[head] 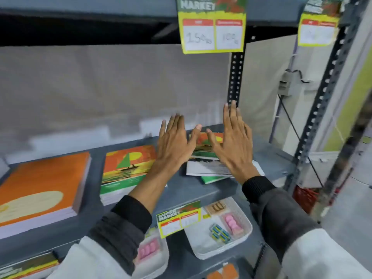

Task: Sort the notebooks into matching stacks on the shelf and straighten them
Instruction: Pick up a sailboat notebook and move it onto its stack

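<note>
Both hands, left [174, 146] and right [231, 146], were spread flat and empty over the crooked pile [209, 168], right of the sailboat stack [126, 170] on the shelf [191, 190]. Squaring it probably meant pressing both side edges inward evenly.

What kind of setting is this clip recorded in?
Most likely a shop's stationery aisle: a hanging price tag printed "Super Market", stacks of sailboat-cover notebooks on a grey metal shelf, and a tray of erasers below.
</note>
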Demonstrator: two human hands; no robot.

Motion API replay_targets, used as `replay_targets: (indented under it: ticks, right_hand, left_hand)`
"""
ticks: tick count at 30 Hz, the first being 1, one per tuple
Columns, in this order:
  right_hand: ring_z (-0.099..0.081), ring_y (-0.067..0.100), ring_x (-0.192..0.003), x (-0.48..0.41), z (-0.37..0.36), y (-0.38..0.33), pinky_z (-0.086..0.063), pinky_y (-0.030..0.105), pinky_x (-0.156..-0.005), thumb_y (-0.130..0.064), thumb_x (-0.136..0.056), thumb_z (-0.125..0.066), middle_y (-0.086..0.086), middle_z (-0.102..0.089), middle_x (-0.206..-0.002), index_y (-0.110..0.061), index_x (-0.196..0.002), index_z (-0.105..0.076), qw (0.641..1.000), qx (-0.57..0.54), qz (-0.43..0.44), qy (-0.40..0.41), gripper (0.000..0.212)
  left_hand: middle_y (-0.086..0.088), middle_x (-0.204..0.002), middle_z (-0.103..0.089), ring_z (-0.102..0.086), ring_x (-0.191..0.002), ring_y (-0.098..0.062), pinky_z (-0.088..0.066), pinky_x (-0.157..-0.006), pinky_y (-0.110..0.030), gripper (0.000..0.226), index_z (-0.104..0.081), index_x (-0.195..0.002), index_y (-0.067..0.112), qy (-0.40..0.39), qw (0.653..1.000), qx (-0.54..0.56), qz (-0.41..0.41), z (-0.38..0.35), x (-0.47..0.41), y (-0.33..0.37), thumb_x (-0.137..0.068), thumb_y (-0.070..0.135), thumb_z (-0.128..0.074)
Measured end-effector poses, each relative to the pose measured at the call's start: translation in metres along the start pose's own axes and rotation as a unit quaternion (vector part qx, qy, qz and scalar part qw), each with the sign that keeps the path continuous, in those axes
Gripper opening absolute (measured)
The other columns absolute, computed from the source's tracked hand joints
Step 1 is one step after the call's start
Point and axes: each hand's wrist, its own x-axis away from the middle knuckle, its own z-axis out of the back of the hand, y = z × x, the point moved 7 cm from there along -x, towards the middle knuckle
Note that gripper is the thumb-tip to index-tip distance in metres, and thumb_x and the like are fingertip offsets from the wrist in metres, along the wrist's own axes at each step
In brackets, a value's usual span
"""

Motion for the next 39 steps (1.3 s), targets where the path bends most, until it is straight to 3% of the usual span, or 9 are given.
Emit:
replay_targets:
  ticks: [5,9,14,18,22,25,31,36,39]
  right_hand:
    - [-0.035,0.032,-0.148,0.021,-0.016,0.053,-0.031,0.05,-0.115,-0.058,-0.097,-0.039,0.02,-0.019,-0.166,-0.011,-0.16,-0.002,0.989,0.03,-0.092,-0.116,0.087]
    - [-0.061,0.034,-0.121,0.034,-0.031,0.065,-0.039,0.05,-0.105,-0.061,-0.094,-0.041,0.016,-0.046,-0.153,-0.007,-0.158,-0.009,0.977,0.049,-0.098,-0.184,0.091]
    - [-0.066,0.035,-0.107,0.033,-0.031,0.059,-0.031,0.043,-0.093,-0.042,-0.095,-0.053,0.013,-0.065,-0.125,-0.011,-0.151,-0.024,0.981,0.002,-0.085,-0.177,0.07]
    - [-0.058,0.033,-0.118,0.031,-0.034,0.057,-0.024,0.039,-0.084,-0.026,-0.089,-0.064,0.01,-0.063,-0.122,-0.012,-0.144,-0.029,0.96,-0.103,-0.167,-0.199,0.067]
    - [-0.061,0.024,-0.114,0.031,-0.033,0.06,-0.048,0.045,-0.097,-0.024,-0.082,-0.069,0.001,-0.065,-0.12,-0.023,-0.136,-0.033,0.9,-0.309,-0.26,-0.164,0.065]
    - [-0.065,0.018,-0.108,0.028,-0.027,0.045,-0.055,0.043,-0.094,-0.017,-0.083,-0.068,0.0,-0.065,-0.118,-0.025,-0.131,-0.036,0.843,-0.442,-0.286,-0.114,0.058]
    - [-0.067,-0.011,-0.083,0.008,-0.015,-0.026,-0.048,0.011,-0.072,-0.001,-0.094,-0.06,-0.011,-0.07,-0.101,-0.024,-0.128,-0.041,0.796,-0.555,-0.238,-0.036,0.046]
    - [-0.068,-0.002,-0.081,0.007,-0.011,-0.099,-0.05,0.021,-0.07,-0.011,-0.095,-0.061,0.0,-0.072,-0.12,-0.029,-0.126,-0.043,0.808,-0.562,-0.166,-0.057,0.04]
    - [-0.07,0.008,-0.093,0.021,-0.022,-0.13,-0.052,0.028,-0.082,-0.015,-0.094,-0.062,-0.001,-0.073,-0.12,-0.033,-0.124,-0.044,0.817,-0.549,-0.147,-0.097,0.039]
  left_hand:
    - [-0.024,-0.152,-0.039,-0.032,-0.144,-0.034,-0.018,-0.121,-0.048,0.091,-0.039,-0.142,-0.004,-0.141,0.987,-0.014,0.079,-0.052,0.002,0.005,-0.091,0.07,-0.025]
    - [-0.021,-0.128,-0.062,-0.055,-0.12,-0.039,-0.035,-0.111,-0.051,0.065,-0.061,-0.107,0.002,-0.223,0.97,0.01,0.097,-0.071,0.013,0.018,-0.092,0.062,-0.042]
    - [-0.014,-0.117,-0.067,-0.059,-0.113,-0.036,-0.041,-0.105,-0.047,0.042,-0.059,-0.107,0.007,-0.155,0.975,0.071,0.142,-0.068,0.014,0.026,-0.09,0.046,-0.06]
    - [-0.006,-0.108,-0.073,-0.067,-0.105,-0.029,-0.05,-0.098,-0.045,0.047,-0.067,-0.107,0.02,-0.108,0.948,0.207,0.219,-0.076,0.007,0.018,-0.064,0.032,-0.082]
    - [-0.006,-0.11,-0.07,-0.067,-0.103,-0.024,-0.055,-0.09,-0.036,0.059,-0.063,-0.118,0.022,-0.013,0.92,0.316,0.23,-0.05,0.007,0.021,-0.062,0.007,-0.066]
    - [-0.007,-0.109,-0.071,-0.067,-0.103,-0.024,-0.055,-0.091,-0.037,0.059,-0.063,-0.121,0.019,0.053,0.916,0.347,0.196,-0.015,0.002,0.019,-0.068,-0.008,-0.054]
    - [-0.003,-0.125,-0.064,-0.059,-0.119,-0.02,-0.047,-0.105,-0.039,0.059,-0.057,-0.129,0.023,0.127,0.923,0.306,0.197,0.055,0.009,-0.038,-0.076,-0.002,-0.066]
    - [0.002,-0.12,-0.066,-0.061,-0.116,-0.013,-0.05,-0.101,-0.033,0.051,-0.058,-0.123,0.021,0.182,0.901,0.32,0.228,0.103,0.048,-0.097,-0.078,0.007,-0.076]
    - [0.003,-0.115,-0.068,-0.064,-0.111,-0.014,-0.052,-0.098,-0.032,0.05,-0.057,-0.119,0.021,0.207,0.897,0.309,0.239,0.116,0.081,-0.127,-0.075,0.008,-0.079]
